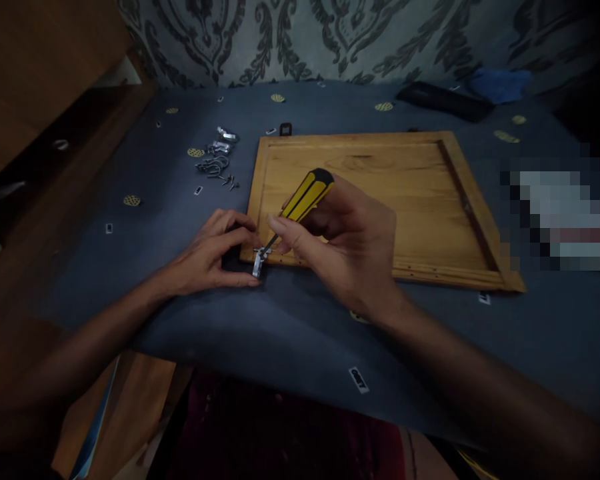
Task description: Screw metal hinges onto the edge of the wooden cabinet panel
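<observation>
Hinge point(257, 265) sits at panel's point(405, 193) near-left corner. Right hand point(364, 245) grips driver point(303, 198), tip at hinge; left hand point(214, 252) curls around hinge, can't tell if clamping. Risks: driver leans, so tip could slip into left hand; loose bracing could skew hinge.

Left hand point(215, 250): thumb extended below bent fingers, gap between them. Right hand point(357, 243): just beside the left, fingers curled inward, thumb pointing toward left fingertips. Left forearm point(107, 320), right forearm point(470, 357): bare, each slanting back from its hand.
</observation>
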{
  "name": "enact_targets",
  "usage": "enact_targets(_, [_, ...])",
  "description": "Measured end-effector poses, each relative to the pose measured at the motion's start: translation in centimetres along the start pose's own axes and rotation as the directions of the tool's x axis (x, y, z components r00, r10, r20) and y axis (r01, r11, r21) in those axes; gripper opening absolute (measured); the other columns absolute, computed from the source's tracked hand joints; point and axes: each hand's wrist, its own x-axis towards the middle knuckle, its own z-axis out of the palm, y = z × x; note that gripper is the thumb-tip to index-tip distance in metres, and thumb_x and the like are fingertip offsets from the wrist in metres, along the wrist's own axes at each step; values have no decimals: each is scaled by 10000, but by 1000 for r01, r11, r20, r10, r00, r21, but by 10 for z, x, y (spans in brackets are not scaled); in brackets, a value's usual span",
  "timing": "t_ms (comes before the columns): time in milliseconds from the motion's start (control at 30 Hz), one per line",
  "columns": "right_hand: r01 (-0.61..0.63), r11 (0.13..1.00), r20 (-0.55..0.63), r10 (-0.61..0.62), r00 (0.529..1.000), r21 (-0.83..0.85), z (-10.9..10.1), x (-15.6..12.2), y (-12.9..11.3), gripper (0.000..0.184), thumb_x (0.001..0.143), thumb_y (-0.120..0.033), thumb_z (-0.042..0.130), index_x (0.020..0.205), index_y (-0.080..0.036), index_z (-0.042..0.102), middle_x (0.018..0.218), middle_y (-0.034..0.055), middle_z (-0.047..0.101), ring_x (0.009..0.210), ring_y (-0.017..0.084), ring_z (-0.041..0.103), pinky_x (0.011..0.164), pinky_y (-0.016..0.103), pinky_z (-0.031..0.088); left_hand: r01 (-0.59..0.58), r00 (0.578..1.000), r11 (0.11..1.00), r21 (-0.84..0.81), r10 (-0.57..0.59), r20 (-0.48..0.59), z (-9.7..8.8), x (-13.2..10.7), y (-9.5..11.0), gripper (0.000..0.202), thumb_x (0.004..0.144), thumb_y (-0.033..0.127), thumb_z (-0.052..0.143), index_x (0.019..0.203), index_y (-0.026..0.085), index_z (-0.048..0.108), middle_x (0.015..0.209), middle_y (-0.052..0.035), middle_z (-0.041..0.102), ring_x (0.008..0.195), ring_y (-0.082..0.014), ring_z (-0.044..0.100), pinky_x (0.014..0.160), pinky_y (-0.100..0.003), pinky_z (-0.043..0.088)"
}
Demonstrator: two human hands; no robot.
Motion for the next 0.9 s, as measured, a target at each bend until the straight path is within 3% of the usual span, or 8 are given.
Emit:
enact_targets(300, [-22, 999, 225, 11, 974, 46, -10, 8, -9, 301, 998, -494, 777, 847, -247, 694, 869, -2, 710, 736, 163, 723, 677, 328, 657, -1, 1000, 1000, -16, 1, -18, 3, 1, -1, 527, 921, 656, 810, 1259, 259, 740, 1358, -95, 641, 1225, -321, 571, 1104, -480, 488])
enact_targets(467, [-30, 999, 84, 33, 996, -32, -3, 1, -6, 383, 931, -515, 848, 773, -253, 618, 777, -18, 666, 688, 165, 692, 573, 306, 626, 47, 999, 999, -4, -47, 8, 2, 2, 1, 529, 903, 675, 817, 1218, 256, 751, 1361, -87, 645, 1223, -318, 575, 1108, -464, 488])
enact_targets(700, [39, 992, -100, -51, 994, -121, -3, 2, -7, 422, 941, -579, 827, 799, -269, 579, 741, -33, 641, 556, 133, 611, 468, 290, 564, 33, 999, 999, -2, -33, 3, 0, 0, 1, 510, 910, 618, 843, 1262, 267, 735, 1384, -91, 645, 1254, -322, 568, 1130, -481, 475])
enact_targets(900, [25, 995, -72, -32, 997, -99, -4, 4, -4, 426, 931, -597, 830, 811, -274, 580, 736, -34, 643, 543, 138, 608, 459, 304, 561, 15, 1000, 1000, 0, -15, 0, 1, -1, 0, 509, 928, 636, 819, 1263, 262, 732, 1392, -95, 641, 1268, -317, 569, 1127, -470, 482])
